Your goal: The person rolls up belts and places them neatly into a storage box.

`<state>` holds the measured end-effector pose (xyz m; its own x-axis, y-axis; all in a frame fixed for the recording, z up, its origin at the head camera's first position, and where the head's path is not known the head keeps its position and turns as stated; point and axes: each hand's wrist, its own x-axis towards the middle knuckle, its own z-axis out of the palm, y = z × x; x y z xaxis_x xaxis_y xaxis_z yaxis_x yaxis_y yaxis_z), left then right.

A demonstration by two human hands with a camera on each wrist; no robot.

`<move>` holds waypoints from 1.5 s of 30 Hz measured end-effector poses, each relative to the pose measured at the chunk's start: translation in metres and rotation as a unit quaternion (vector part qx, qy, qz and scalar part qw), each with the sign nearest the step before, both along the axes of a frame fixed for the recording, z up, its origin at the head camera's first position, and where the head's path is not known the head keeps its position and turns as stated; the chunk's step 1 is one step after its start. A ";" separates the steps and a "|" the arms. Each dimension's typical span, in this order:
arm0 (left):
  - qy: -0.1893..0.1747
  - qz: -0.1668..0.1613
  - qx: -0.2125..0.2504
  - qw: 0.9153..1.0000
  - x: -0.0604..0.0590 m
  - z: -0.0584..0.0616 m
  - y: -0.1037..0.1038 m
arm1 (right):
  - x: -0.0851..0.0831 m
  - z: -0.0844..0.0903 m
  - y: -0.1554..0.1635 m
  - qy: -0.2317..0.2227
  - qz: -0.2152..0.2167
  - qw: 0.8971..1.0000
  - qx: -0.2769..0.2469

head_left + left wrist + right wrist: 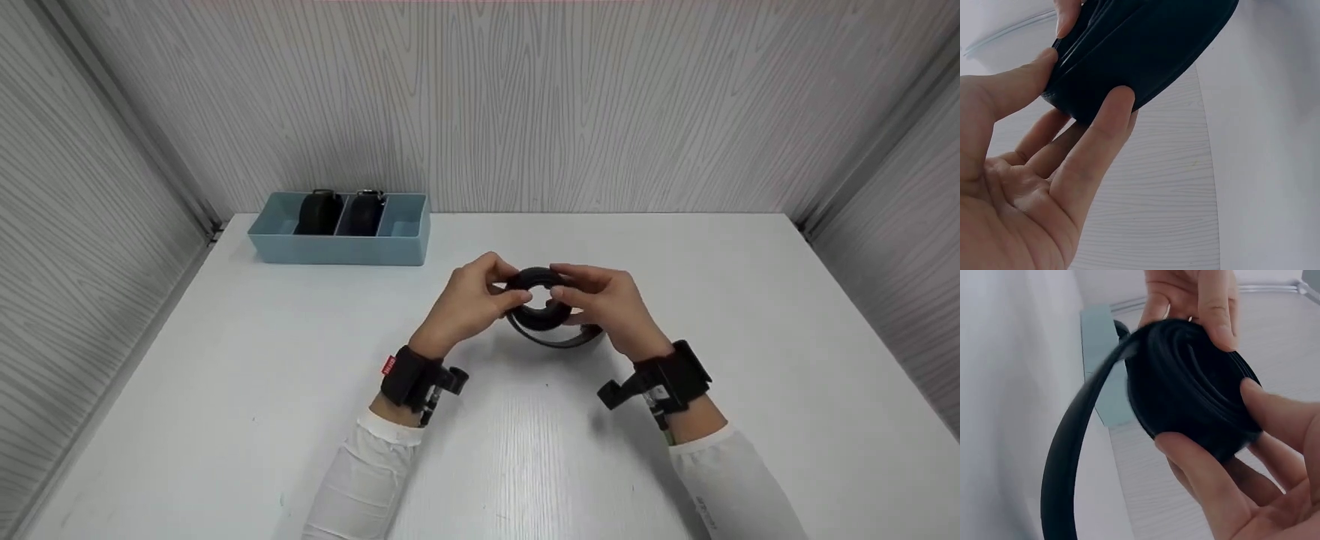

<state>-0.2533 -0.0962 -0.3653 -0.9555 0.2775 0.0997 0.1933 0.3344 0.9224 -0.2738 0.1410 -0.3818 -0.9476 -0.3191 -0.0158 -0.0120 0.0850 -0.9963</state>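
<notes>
- Looking down through the head view, I see both hands meeting above the middle of the white table (225, 420), holding a coiled black belt (541, 300) between them.
- My read of the left hand (469, 300): fingers curled round the left side of the coil, thumb on top; in the left wrist view the thumb and a fingertip (1117, 104) pinch the coil's edge, so it has a firm hold.
- The right hand (611, 304) grips the coil from the other side; the right wrist view shows its fingers (1185, 455) cupped under the roll with the thumb pressed on the rim.
- The belt is mostly rolled tight; a loose tail (1072, 455) curves out from the coil and, in the head view, loops down below the hands close to the table. I cannot tell whether the tail touches the surface.
- A light blue divided tray (341, 247) sits at the far left of the table against the back wall, well apart from the hands.
- Two dark rolled belts (321, 211) stand in the tray's compartments, side by side; the rightmost compartment shows only its blue wall.
</notes>
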 end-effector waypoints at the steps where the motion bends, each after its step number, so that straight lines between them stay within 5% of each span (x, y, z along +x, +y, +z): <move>1: 0.000 0.003 0.005 1.000 0.000 0.000 0.000 | 0.000 -0.001 0.000 -0.006 -0.004 1.000 -0.011; 5: 0.003 0.004 0.006 1.000 -0.001 0.001 -0.001 | 0.000 0.000 0.001 -0.010 0.000 1.000 -0.017; 14: 0.010 -0.038 -0.053 0.998 0.001 0.005 -0.003 | 0.004 0.007 0.003 0.046 0.064 0.992 0.096; 27: 0.023 0.012 0.003 1.000 0.000 0.001 -0.003 | 0.000 0.005 0.002 -0.006 0.008 1.000 -0.003; 45: 0.024 -0.015 -0.030 0.999 0.000 0.002 -0.002 | 0.004 0.007 0.001 0.060 0.042 0.995 0.070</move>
